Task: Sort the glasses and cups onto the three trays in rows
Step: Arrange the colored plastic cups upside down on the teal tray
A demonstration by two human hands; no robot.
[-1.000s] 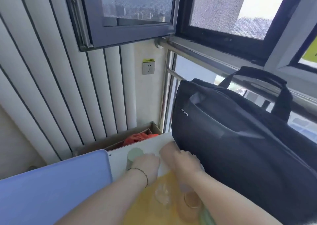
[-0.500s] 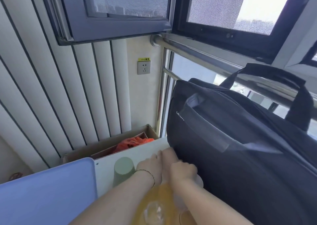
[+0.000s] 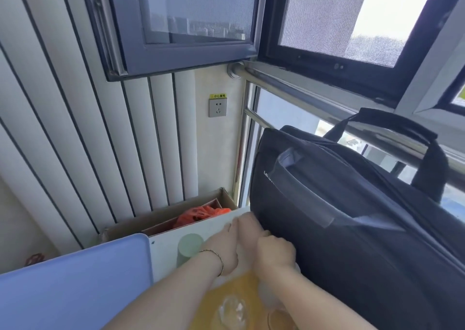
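nearest, at the bottom edge, saw a yellow tray (image 3: 241, 285) with a clear glass (image 3: 232, 309) on it and an amber-tinted glass (image 3: 278, 321) just to the right, cut off by the frame. found both bare forearms crossing above that tray. noted a thin bracelet (image 3: 217, 257) on the left wrist. made out the left hand (image 3: 224, 246) with fingers stretched forward and close together, tips near the lower corner of a black laptop bag (image 3: 352, 229), nothing seen in its grip. saw the right hand (image 3: 274, 251) pressed against it, knuckles up and fingers curled under; could not tell what, if anything, sat inside that curl, only a pale blurred shape (image 3: 266, 297) below the wrist. left of the hands, spotted a pale green cup (image 3: 188, 249), seemingly upside down, on the white table (image 3: 163, 254) between the yellow tray and a blue tray (image 3: 75, 287). beyond the table edge, saw a cardboard box (image 3: 161, 217) holding something orange (image 3: 201, 214). farthest, noted a wall socket (image 3: 218, 107), ribbed white panels and dark window frames.
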